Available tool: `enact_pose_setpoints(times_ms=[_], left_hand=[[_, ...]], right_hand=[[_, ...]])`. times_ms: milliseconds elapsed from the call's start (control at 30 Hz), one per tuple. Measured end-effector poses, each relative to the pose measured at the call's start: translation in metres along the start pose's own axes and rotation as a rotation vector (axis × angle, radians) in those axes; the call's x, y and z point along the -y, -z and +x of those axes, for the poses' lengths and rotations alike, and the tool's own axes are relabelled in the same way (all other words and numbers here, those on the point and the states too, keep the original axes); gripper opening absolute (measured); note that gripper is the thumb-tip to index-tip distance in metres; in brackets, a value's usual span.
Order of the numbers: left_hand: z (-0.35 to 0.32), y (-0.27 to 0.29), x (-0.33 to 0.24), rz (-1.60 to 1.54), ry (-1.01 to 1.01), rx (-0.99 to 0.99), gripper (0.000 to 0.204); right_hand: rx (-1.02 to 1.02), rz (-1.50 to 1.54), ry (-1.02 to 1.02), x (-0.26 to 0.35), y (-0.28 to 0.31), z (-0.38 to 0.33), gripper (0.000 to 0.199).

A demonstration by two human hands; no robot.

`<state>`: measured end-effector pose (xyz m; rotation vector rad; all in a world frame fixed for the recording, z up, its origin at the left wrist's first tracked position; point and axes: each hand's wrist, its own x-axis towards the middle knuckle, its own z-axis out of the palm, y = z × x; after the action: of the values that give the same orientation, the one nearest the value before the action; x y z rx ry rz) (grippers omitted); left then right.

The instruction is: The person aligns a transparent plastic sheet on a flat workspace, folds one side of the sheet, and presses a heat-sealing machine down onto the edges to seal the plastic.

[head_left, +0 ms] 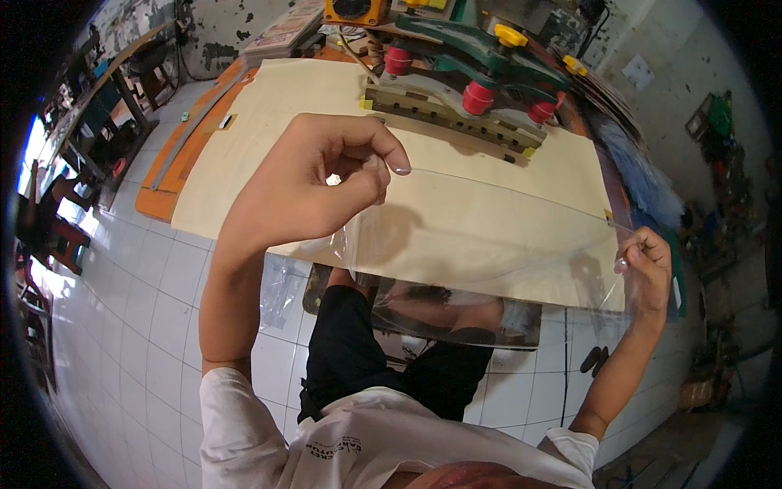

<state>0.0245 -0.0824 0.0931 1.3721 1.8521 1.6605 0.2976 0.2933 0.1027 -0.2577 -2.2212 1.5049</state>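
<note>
A clear plastic sheet is stretched between my two hands, its lower part hanging over the table's near edge and my lap. My left hand is raised over the board, thumb and fingers closed on the sheet's upper left corner. Farther right and lower, my right hand pinches the opposite side near its upper corner. Beneath the sheet lies a large cream board. Beyond my hands stands a green metal machine with red cylinders, yellow knobs and a long slotted metal bar.
The orange wooden table shows at the left, with a grey metal strip on it. Stacked papers sit at the back left. Bundled clear plastic lies along the right edge. Another piece of plastic shows below the near edge.
</note>
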Motion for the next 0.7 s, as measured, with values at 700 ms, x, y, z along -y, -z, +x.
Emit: enact_pose_setpoints(times_ms=[700], left_hand=[[0.0048, 0.0054, 0.0064, 0.118, 0.037, -0.075, 0.013]], right_hand=[[-0.002, -0.037, -0.033, 0.0015, -0.0081, -0.0019, 0.028]])
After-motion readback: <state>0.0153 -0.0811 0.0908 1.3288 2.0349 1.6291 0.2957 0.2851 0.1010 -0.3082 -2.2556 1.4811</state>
